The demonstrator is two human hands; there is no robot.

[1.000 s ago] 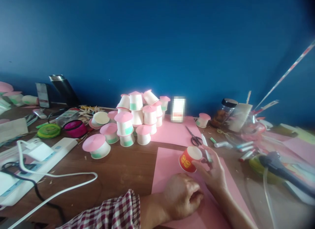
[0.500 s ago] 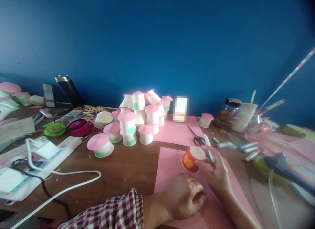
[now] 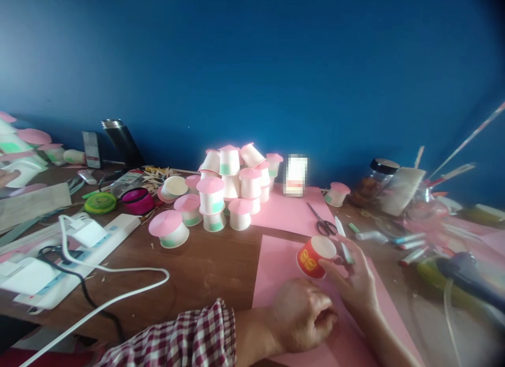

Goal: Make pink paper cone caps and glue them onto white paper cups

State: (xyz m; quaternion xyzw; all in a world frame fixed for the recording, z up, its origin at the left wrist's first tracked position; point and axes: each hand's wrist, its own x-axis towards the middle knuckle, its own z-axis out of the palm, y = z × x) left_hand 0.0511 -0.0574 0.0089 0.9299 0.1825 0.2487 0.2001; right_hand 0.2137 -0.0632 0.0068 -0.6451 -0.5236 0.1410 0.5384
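A red paper cup (image 3: 310, 259) with a yellow emblem and a small handle on its right stands on a pink paper sheet (image 3: 272, 251). My right hand (image 3: 357, 277) is closed at the cup's right side, thumb against its wall and fingers by the handle. Below the cup, my left hand (image 3: 303, 317) rests curled over the sheet, apart from the cup. Its fingertips are turned under, hiding anything inside them. Just behind the cup lie dark scissors (image 3: 323, 222). White cups with pink paper tops (image 3: 211, 196) are piled to the left.
A power strip (image 3: 90, 262) with a white cable (image 3: 130, 275) occupies the left. Markers (image 3: 410, 241), a lidded jar (image 3: 379, 180) and a glue gun (image 3: 467, 272) are on the right. A co-worker's hand (image 3: 8, 176) shows at the far left edge.
The whole view has shifted, so everything appears slightly further right. Both hands keep nearly the same pose around the red cup. A co-worker's hand has come into view at the left edge.
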